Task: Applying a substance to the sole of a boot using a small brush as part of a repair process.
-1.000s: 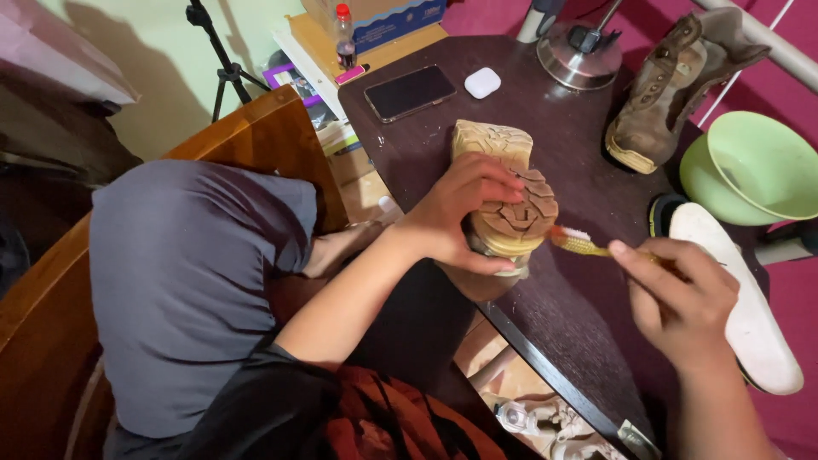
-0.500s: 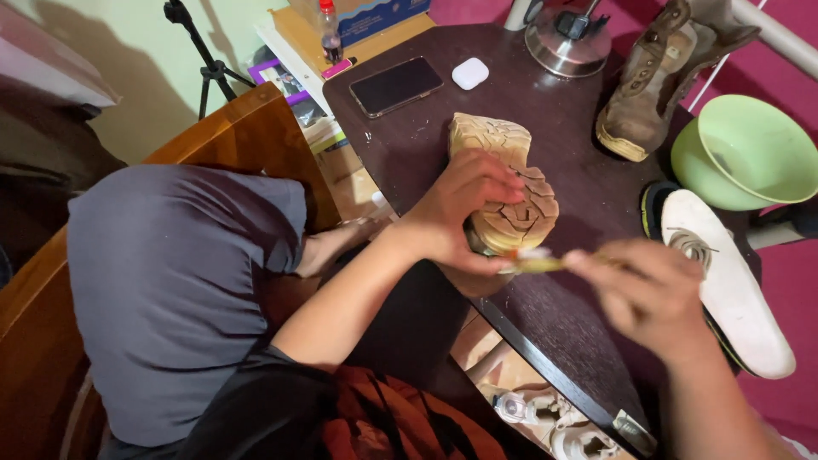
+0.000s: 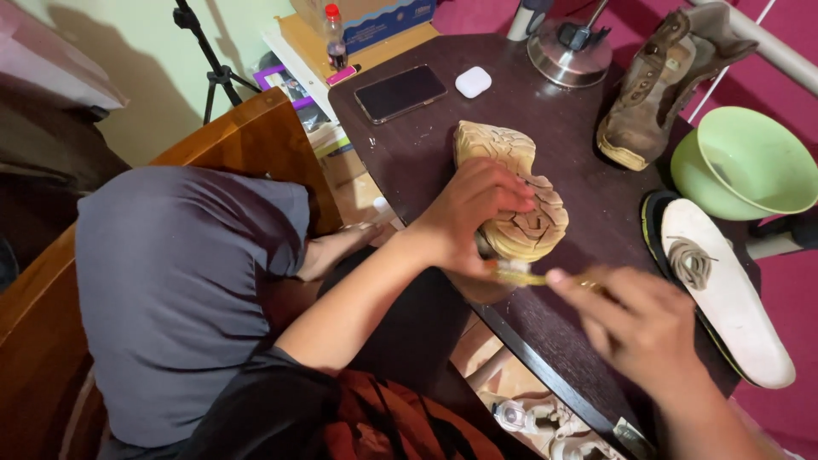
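So, count time: two boots here. One tan boot [image 3: 511, 200] is lying sole-up near the front edge of the dark surface [image 3: 562, 111], and the left hand [image 3: 464, 217] is wrapped over its side, fingers curled around it, pinning it down. The second boot [image 3: 660, 81] is a darker brown one sitting at the far right of the surface, well apart from the first.

The right hand [image 3: 639, 328] is closed around one small yellowish brush [image 3: 520, 273], pinched between thumb and fingers, with the bristle end touching the heel end of the tan boot's sole. It's a bit motion-blurred, so the grip isn't super sharp.

Other stuff: one white insole [image 3: 733, 307] off to the right with one bundled lace [image 3: 688, 260] on top of it, one green bowl [image 3: 750, 166] just beyond that, one black phone [image 3: 400, 92], one small white earbud case [image 3: 473, 82] beside it, and one shiny metal lamp base [image 3: 567, 55] at the far edge. One small bottle with a red cap [image 3: 335, 34] is on the yellow shelf past the surface.

Compared with half a second ago: the left hand hasn't shifted on the boot, while the right hand has slid a little lower and to the right, with the brush tip on the same heel area of the sole.
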